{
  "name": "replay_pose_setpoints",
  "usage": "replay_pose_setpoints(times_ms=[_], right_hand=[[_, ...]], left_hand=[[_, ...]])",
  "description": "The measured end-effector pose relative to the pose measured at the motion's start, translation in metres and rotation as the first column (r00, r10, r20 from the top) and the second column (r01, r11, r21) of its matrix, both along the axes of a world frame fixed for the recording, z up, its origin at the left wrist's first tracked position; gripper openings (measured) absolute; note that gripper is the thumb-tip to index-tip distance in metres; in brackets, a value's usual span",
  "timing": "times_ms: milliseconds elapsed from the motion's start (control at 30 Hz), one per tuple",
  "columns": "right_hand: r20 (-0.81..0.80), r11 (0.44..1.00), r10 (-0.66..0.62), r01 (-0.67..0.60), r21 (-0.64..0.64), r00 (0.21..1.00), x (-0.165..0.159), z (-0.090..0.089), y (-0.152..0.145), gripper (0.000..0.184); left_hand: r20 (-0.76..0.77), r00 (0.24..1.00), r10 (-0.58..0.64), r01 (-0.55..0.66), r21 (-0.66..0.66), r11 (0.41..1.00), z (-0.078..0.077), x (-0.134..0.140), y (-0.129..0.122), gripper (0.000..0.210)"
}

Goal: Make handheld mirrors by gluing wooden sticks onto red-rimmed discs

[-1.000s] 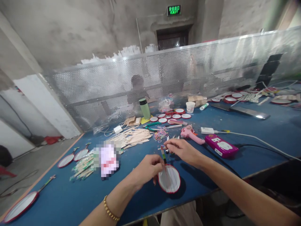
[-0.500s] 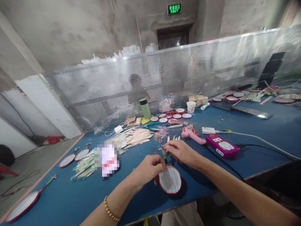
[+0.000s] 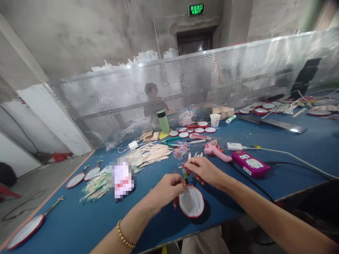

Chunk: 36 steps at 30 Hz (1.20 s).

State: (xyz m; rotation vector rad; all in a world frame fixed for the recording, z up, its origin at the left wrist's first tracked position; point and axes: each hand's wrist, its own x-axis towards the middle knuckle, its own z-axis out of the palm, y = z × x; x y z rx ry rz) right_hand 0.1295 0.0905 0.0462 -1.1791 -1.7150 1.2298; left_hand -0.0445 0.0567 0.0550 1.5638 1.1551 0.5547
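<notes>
Head view shows two bare hands working at a blue tabletop point(image 3: 84, 225), close to its near edge. Between them is a paddle point(image 3: 195, 203) with a white oval face and a red rim, its handle point(image 3: 185, 173) pointing away from the person. The right hand point(image 3: 203, 171) pinches the far end of the handle between thumb and finger. The left hand point(image 3: 169, 188) curls at the rim near the neck; its fingertips are partly hidden, so I cannot tell whether they grip. A gold bead bracelet point(image 3: 124, 236) circles the left wrist.

Just beyond the right hand stand some pens point(image 3: 190, 156), with tangled rubber bands point(image 3: 181, 151) and loose wooden sticks point(image 3: 153, 153) to their left. A pink glue gun point(image 3: 218, 153) lies to their right, beside a purple box point(image 3: 250, 164). Farther back are a green bottle point(image 3: 163, 123), a white cup point(image 3: 215, 120) and more red-rimmed paddles point(image 3: 199, 131). Three others point(image 3: 25, 233) lie along the left edge. Behind everything runs a perforated metal screen point(image 3: 119, 91).
</notes>
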Motion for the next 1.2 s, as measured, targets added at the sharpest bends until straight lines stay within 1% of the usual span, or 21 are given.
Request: replay_pose_setpoints(times_ms=[167,300,467,833,1200], right_hand=[[-0.032,1.000,0.011,-0.011,-0.001,0.999,-0.0002,-0.0022,0.0008,0.025],[-0.054,0.999,0.010,-0.011,-0.030,0.998,-0.0010,-0.0024,0.0001,0.024],[-0.071,1.000,0.008,-0.010,-0.029,0.997,-0.0022,-0.0017,-0.0008,0.026],[-0.072,1.000,-0.005,0.004,-0.004,0.997,-0.0019,-0.0023,-0.0014,0.028],[-0.075,1.000,-0.003,0.002,-0.006,0.997,-0.0017,-0.0022,-0.0016,0.028]], left_hand=[[0.004,1.000,-0.008,0.008,0.001,1.000,-0.0004,-0.0002,0.0001,0.008],[0.000,1.000,-0.005,0.005,0.005,1.000,0.0003,0.0004,-0.0008,0.009],[0.002,1.000,0.002,-0.002,-0.005,1.000,0.0015,0.0014,-0.0003,0.009],[0.016,1.000,0.001,-0.001,-0.003,1.000,-0.0020,0.0005,0.0004,0.012],[-0.004,1.000,0.003,-0.003,-0.007,1.000,0.0011,0.0016,-0.0002,0.010]])
